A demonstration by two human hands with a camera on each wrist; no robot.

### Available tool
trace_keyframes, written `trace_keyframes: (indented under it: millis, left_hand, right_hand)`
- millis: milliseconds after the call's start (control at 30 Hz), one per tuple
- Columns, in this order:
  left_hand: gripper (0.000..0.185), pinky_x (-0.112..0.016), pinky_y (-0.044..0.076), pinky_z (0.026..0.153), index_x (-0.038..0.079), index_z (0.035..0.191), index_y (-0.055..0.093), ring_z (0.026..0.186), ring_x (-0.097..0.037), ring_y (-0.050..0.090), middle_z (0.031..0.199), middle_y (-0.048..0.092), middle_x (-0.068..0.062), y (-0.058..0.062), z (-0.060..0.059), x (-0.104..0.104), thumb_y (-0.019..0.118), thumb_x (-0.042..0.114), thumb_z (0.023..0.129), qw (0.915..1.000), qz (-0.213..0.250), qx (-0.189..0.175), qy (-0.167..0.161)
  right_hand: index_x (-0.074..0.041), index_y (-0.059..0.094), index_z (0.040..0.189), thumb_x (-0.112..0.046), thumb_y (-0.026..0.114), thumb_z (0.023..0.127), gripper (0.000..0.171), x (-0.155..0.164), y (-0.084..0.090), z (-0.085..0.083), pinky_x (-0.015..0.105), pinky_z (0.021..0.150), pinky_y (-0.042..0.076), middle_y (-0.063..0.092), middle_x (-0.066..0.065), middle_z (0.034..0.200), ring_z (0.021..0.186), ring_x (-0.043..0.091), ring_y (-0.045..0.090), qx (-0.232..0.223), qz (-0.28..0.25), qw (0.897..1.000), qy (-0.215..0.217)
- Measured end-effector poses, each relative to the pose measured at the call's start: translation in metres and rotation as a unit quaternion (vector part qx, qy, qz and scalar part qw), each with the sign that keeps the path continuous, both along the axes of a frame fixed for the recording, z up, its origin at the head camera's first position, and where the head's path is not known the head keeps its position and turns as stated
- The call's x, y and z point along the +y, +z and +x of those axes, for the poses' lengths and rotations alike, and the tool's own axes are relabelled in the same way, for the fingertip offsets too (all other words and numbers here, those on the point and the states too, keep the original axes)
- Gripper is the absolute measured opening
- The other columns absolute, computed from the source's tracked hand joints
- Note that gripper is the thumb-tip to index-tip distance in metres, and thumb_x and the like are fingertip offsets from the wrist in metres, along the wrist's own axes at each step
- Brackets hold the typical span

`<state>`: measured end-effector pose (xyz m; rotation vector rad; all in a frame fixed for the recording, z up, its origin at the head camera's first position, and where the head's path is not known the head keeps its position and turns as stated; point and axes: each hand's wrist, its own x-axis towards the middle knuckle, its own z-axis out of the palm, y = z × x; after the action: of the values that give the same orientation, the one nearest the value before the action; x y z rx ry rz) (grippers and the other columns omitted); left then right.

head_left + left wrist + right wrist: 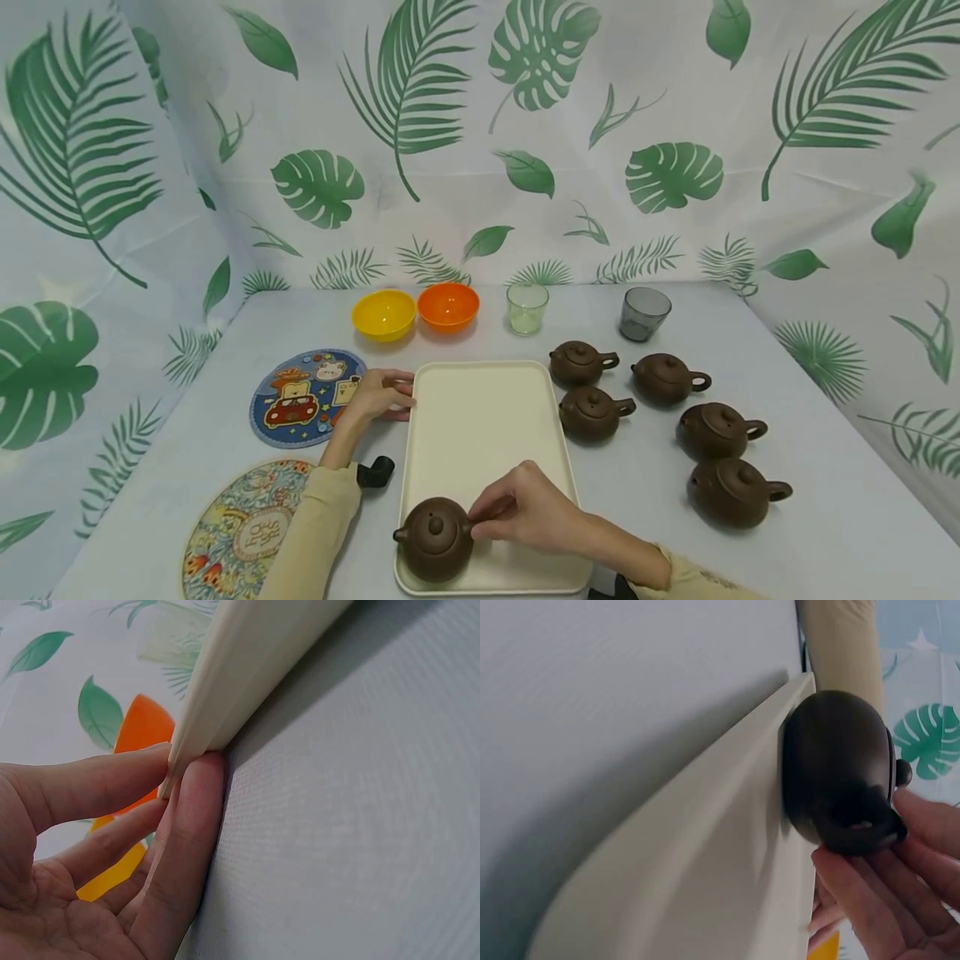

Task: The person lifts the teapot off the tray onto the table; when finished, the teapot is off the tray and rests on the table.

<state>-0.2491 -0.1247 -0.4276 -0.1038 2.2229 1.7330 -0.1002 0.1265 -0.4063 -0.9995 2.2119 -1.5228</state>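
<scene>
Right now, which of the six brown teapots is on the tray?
The teapot at the tray's near left corner, its handle held by the right hand. The other five stand on the table right of the tray.

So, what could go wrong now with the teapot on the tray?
The teapot stands at the near corner of the tray, close to the rim, so a small push could tip it over the edge. The right hand holds it only by the handle, so it might swing or slip. The left hand pinches the tray's far corner; lifting there could make the teapot slide.
</scene>
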Motion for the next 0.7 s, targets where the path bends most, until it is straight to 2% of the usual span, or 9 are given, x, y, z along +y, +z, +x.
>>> trace_keyframes:
  millis: [267, 533, 700]
  left_hand:
    - [0.047, -0.03, 0.061, 0.06, -0.01, 0.124, 0.057, 0.063, -0.013, 0.062, 0.084, 0.062, -0.01, -0.002, 0.0, 0.001, 0.067, -0.012, 0.078, 0.9999, 0.013, 0.002, -0.003]
    - [0.047, -0.03, 0.061, 0.06, -0.01, 0.123, 0.058, 0.063, -0.013, 0.062, 0.083, 0.061, -0.009, -0.002, 0.001, 0.0, 0.067, -0.012, 0.077, 0.9999, 0.015, 0.005, 0.0]
    - [0.047, -0.03, 0.061, 0.06, -0.01, 0.123, 0.057, 0.064, -0.013, 0.062, 0.084, 0.062, -0.01, -0.002, 0.001, 0.0, 0.067, -0.012, 0.078, 0.9999, 0.011, 0.007, -0.001]
  right_hand:
    - [0.0, 0.075, 0.084, -0.003, 0.078, 0.076, 0.009, -0.004, 0.002, 0.006, 0.019, 0.064, 0.059, 0.074, 0.007, 0.081, 0.072, 0.002, 0.068, -0.023, 0.018, 0.999, -0.038]
    - [-0.003, 0.077, 0.082, -0.004, 0.08, 0.075, 0.008, -0.008, 0.005, 0.01, 0.013, 0.061, 0.055, 0.074, 0.002, 0.08, 0.069, -0.005, 0.064, 0.024, 0.077, 0.995, -0.063]
    - [-0.003, 0.077, 0.081, -0.004, 0.079, 0.075, 0.006, -0.009, 0.005, 0.011, 0.012, 0.059, 0.054, 0.074, 0.001, 0.078, 0.068, -0.006, 0.064, 0.043, 0.084, 0.992, -0.082]
